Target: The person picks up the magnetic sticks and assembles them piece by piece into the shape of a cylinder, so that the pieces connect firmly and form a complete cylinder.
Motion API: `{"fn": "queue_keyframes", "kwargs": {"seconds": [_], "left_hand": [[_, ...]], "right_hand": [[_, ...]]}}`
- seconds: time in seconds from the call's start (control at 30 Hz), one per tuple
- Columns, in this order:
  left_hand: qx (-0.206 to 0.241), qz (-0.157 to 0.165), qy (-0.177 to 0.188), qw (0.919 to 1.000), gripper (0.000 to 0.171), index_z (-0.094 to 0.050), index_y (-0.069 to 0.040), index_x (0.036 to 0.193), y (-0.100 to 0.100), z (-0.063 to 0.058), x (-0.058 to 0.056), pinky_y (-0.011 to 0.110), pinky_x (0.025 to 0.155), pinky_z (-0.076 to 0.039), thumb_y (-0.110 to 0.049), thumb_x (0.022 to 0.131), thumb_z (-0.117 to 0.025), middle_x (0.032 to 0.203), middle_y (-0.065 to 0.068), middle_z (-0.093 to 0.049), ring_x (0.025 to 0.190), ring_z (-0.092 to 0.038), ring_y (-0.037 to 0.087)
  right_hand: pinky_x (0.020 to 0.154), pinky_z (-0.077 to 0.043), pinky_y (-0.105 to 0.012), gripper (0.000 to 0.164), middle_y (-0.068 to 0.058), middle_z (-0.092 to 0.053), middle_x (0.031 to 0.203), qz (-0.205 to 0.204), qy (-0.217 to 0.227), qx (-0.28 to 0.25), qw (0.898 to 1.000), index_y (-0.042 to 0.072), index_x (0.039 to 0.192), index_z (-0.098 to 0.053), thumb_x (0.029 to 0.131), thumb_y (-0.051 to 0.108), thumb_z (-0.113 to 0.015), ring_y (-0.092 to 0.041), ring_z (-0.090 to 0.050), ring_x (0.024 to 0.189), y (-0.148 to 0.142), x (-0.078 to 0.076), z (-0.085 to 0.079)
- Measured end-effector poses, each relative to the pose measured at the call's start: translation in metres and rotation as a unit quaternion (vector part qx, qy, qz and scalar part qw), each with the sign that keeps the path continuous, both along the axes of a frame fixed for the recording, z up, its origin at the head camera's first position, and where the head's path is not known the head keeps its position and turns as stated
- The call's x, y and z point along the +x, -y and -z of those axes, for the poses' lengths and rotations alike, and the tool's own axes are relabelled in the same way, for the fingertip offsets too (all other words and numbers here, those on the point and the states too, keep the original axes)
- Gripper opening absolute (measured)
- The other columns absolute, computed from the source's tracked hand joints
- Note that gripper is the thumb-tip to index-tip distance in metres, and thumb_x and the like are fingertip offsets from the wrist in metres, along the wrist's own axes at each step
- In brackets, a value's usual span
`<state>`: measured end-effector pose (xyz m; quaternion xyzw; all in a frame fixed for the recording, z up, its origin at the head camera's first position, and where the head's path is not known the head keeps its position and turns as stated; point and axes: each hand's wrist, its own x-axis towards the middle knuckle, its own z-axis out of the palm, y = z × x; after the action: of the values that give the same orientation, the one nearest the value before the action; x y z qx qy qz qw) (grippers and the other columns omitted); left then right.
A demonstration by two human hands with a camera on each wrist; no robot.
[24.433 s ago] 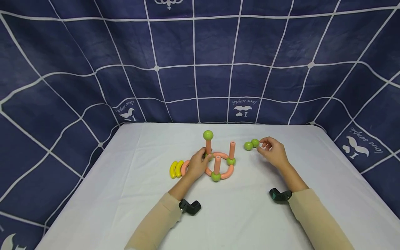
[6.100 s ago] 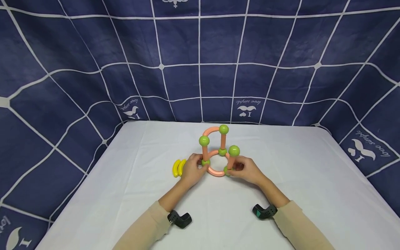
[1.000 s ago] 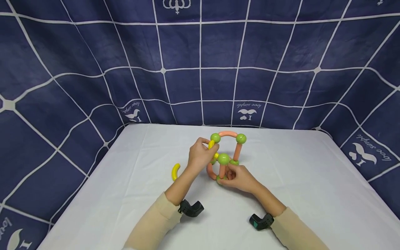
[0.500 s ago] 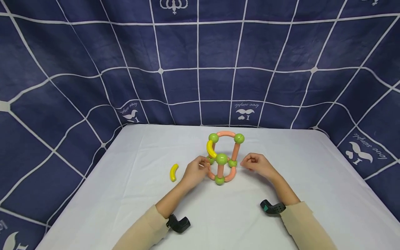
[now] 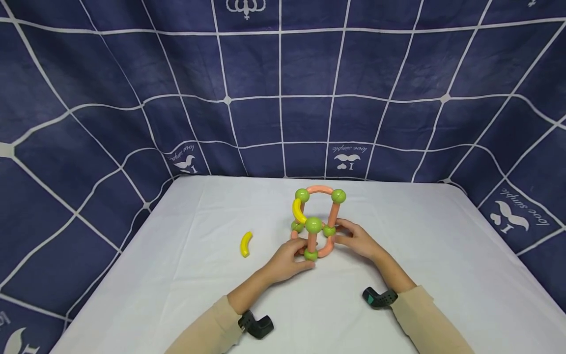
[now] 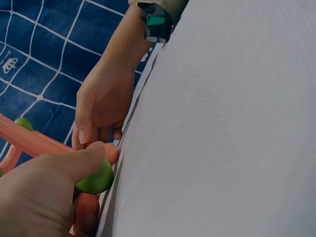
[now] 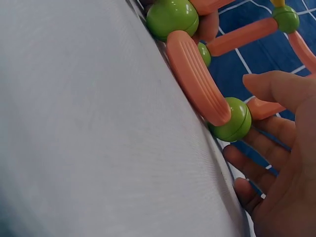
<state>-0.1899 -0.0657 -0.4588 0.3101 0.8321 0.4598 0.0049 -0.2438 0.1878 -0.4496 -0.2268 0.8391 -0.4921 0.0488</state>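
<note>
A frame of magnetic sticks and balls stands upright on the table. Its lower ring joins green balls with curved orange sticks; straight orange sticks rise to upper green balls. An orange arc (image 5: 320,189) spans the back two upper balls, and a curved yellow stick (image 5: 298,211) runs from the back left one to the front upper ball (image 5: 314,225). My left hand (image 5: 283,263) grips the front lower ball (image 6: 98,180), thumb against it, other fingers behind the frame. My right hand (image 5: 360,242) is at the right lower ball (image 7: 234,121), fingers beside it, thumb standing away.
One loose curved yellow stick (image 5: 245,244) lies left of the frame on the white-covered table (image 5: 212,211). A dark blue curtain with white grid lines (image 5: 305,118) hangs behind the table and at both sides.
My left hand let go of the yellow stick, which now stays on the frame, and moved down to the front lower ball. My right hand left the front post for the right lower ball.
</note>
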Motion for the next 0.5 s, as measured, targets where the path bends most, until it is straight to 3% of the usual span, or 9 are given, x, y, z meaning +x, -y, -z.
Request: {"fn": "queue_keyframes", "kwargs": {"seconds": [0.1, 0.33, 0.43, 0.5], "left_hand": [[0.004, -0.008, -0.017, 0.9998, 0.034, -0.065, -0.005, 0.116, 0.001, 0.004, 0.001, 0.028, 0.084, -0.048, -0.021, 0.087, -0.075, 0.106, 0.001, -0.065, 0.093, -0.058, 0.011], [0.027, -0.043, -0.033, 0.9982, 0.030, -0.067, -0.006, 0.116, 0.003, 0.007, 0.002, 0.027, 0.077, -0.049, -0.019, 0.090, -0.072, 0.095, -0.001, -0.063, 0.085, -0.056, 0.012], [0.044, -0.065, -0.040, 0.9961, 0.032, -0.064, -0.004, 0.120, 0.003, 0.007, -0.001, 0.029, 0.080, -0.051, -0.013, 0.090, -0.071, 0.100, 0.001, -0.063, 0.089, -0.058, 0.014], [0.052, -0.087, -0.044, 0.9939, 0.035, -0.062, -0.004, 0.123, 0.003, 0.008, -0.002, 0.030, 0.083, -0.051, -0.010, 0.090, -0.070, 0.108, 0.003, -0.062, 0.094, -0.059, 0.015]], "right_hand": [[0.086, -0.043, -0.039, 0.045, -0.021, -0.061, 0.123, 0.012, 0.002, -0.002, 1.000, -0.005, 0.132, -0.055, 0.091, 0.012, -0.066, -0.035, -0.058, 0.109, 0.003, 0.003, -0.004], [0.069, -0.049, -0.028, 0.025, -0.021, -0.066, 0.101, 0.031, 0.004, -0.019, 0.999, -0.010, 0.109, -0.065, 0.089, 0.005, -0.068, -0.024, -0.061, 0.083, 0.011, 0.022, -0.033], [0.063, -0.047, -0.027, 0.023, -0.018, -0.065, 0.093, 0.039, 0.000, -0.027, 0.999, -0.009, 0.105, -0.066, 0.088, 0.005, -0.070, -0.022, -0.057, 0.075, 0.011, 0.023, -0.033], [0.061, -0.046, -0.026, 0.023, -0.015, -0.065, 0.091, 0.039, -0.007, -0.039, 0.998, -0.007, 0.105, -0.067, 0.087, 0.007, -0.072, -0.021, -0.056, 0.073, 0.008, 0.017, -0.024]]}}
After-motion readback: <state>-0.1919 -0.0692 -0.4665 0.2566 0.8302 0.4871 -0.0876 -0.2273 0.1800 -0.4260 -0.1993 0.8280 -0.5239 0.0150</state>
